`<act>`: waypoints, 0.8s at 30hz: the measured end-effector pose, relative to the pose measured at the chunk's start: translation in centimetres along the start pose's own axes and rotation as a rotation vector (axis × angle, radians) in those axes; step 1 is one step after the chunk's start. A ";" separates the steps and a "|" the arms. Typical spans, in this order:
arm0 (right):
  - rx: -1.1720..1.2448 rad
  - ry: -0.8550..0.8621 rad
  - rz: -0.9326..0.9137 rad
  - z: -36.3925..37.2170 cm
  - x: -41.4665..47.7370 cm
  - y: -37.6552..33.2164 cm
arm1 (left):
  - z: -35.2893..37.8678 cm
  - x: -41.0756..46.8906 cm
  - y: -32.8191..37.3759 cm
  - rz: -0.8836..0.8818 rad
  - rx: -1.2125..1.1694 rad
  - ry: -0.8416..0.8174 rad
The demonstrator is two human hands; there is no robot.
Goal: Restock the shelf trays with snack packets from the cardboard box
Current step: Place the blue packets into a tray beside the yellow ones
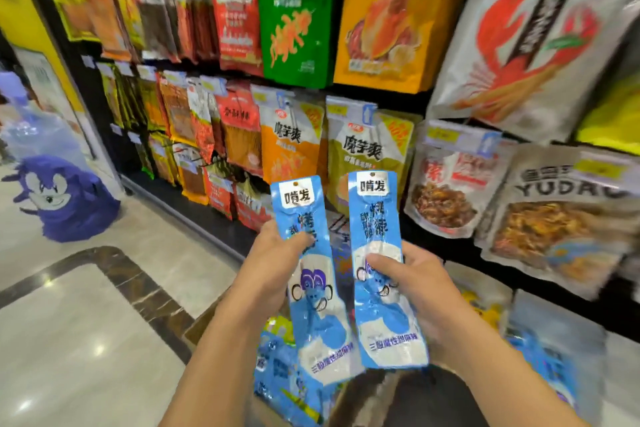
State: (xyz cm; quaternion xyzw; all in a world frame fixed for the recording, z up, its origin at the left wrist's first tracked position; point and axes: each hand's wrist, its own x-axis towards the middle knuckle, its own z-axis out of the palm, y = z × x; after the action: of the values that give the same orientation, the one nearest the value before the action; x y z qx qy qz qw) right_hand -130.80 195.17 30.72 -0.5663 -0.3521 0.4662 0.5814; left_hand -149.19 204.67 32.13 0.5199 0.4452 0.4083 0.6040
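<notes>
Shelves (194,215) of hanging snack bags span ten to three o'clock; a grey bag (561,218) at three reads "YUDRO". At six, a cardboard box (204,322) holds blue packets (277,367). Centre: left hand (273,263) grips the left packet (311,288), right hand (412,284) grips the right packet (381,253).

Left packet (315,291), right packet (375,218) — blue, upright

A pale, glossy stone floor (69,374) with a dark marbled band (138,288) inlaid across it shows bright glints of overhead light. Black shelving (90,94) runs along the right, packed with hanging bags. At far left are a yellow wall (20,3) and a blue cartoon figure (65,201) on the floor.
</notes>
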 end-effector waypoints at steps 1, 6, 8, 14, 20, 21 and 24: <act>0.018 0.020 -0.014 -0.9 -0.9 -0.7 | 1.0 -0.4 0.7 0.020 -0.004 -0.053; 0.107 0.124 -0.054 -5.6 -4.6 -2.9 | 6.1 -2.3 3.2 0.065 -0.096 -0.178; 0.112 0.160 -0.062 -7.8 -5.9 -3.1 | 8.5 -3.1 3.5 0.069 -0.106 -0.247; 0.102 0.328 -0.075 -14.8 -9.2 -1.7 | 16.4 -4.3 2.2 0.015 -0.034 -0.423; 0.186 0.491 -0.031 -21.1 -12.0 1.8 | 24.3 -5.3 -1.6 -0.076 0.025 -0.543; 0.198 0.505 -0.019 -22.0 -12.5 2.5 | 25.4 -5.4 -2.6 -0.085 0.048 -0.544; 0.238 0.542 0.025 -24.6 -13.4 5.1 | 27.9 -5.0 -6.0 -0.123 0.130 -0.564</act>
State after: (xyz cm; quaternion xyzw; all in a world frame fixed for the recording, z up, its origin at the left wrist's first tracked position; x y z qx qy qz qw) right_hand -112.74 174.08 24.60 -0.6022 -0.1197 0.3432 0.7108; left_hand -123.47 191.78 28.52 0.6225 0.3157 0.1808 0.6930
